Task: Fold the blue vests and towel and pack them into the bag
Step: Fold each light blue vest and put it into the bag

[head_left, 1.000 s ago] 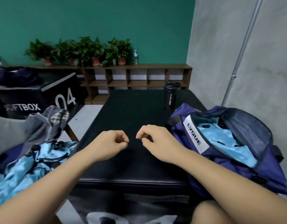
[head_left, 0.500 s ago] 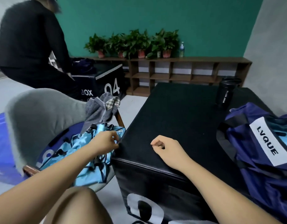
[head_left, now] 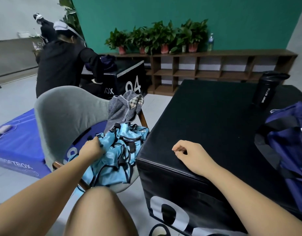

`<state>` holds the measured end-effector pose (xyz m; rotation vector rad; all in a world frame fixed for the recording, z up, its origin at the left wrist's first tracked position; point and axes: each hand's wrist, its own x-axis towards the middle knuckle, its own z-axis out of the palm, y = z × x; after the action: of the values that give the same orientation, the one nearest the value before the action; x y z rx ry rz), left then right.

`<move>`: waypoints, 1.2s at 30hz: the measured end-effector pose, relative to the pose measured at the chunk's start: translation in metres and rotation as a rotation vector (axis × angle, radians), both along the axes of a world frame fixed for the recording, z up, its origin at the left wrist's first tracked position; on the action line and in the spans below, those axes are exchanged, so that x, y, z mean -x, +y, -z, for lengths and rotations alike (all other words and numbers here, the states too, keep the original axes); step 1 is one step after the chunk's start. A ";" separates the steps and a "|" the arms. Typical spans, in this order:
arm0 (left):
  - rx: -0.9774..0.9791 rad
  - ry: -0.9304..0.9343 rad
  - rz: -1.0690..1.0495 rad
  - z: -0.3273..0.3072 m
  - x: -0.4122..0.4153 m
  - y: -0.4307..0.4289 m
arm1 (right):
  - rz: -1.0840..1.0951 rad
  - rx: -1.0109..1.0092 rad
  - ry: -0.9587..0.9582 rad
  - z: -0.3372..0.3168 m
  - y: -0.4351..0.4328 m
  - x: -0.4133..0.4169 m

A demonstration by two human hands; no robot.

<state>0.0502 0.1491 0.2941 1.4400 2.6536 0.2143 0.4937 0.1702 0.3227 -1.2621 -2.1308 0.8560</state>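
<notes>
- Two grips in frame, both bare hands; we're looking down over a knee at lower centre.
- left grip point(head_left: 91, 149): left of centre, fingers curled into the blue vests point(head_left: 119, 155) and clutching the fabric at the pile's left edge.
- right grip point(head_left: 189, 155): right of centre, resting on the near left corner of the worktop point(head_left: 215, 120), fingers loosely curled, holding nothing.
- Blue vests are a crumpled light-blue heap with black trim and straps, on the seat of the grey chair point(head_left: 65, 113), just beside the worktop's left side.
- grey striped cloth point(head_left: 123, 108) with a plaid patch is draped over the chair's far edge, touching the top of the vest heap.
- navy bag point(head_left: 286, 133) sits on the worktop at the right edge of the frame, well apart from the vests; we can't see inside it.
- black sport bottle point(head_left: 266, 92) stands upright on the worktop, upper right, just behind the bag.
- Upper left: a person in black point(head_left: 61, 65) bends over another black box point(head_left: 129, 77) marked 04.
- blue mat point(head_left: 19, 145) lies on the floor at the left edge.
- Top centre: potted plants point(head_left: 160, 36) line a wooden shelf point(head_left: 215, 65).
</notes>
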 end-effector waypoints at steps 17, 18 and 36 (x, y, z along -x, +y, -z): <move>-0.347 -0.099 0.014 -0.128 0.011 -0.024 | -0.006 -0.010 -0.016 0.000 -0.002 -0.003; -0.372 -0.114 0.019 -0.136 0.012 -0.026 | -0.004 -0.008 -0.022 -0.001 -0.003 -0.003; -0.875 -0.417 0.300 -0.334 -0.095 -0.072 | -0.006 -0.137 0.134 -0.091 -0.090 0.046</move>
<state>0.1448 0.0774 0.6284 1.6916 2.0139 1.5816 0.4480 0.0801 0.4138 -1.0991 -2.0507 0.7605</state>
